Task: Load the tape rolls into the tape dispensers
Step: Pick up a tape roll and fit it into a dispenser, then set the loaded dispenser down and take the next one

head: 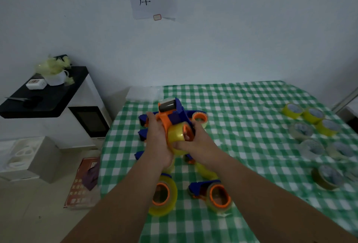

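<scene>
My left hand (157,138) grips a dispenser (170,115), my right hand (195,142) presses a roll (176,136) on; loaded dispensers (213,194) lie near my wrists, loose rolls (311,115) far right.

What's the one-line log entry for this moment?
step: loading | left hand: holds dispenser | right hand: grips yellow tape roll on dispenser | spare rolls: table right

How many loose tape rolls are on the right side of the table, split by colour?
Yellow rolls: 3
Pale clear rolls: 3
Brownish roll: 1
Total: 7
Anything at the far right frame edge is too blurred to count.
</scene>
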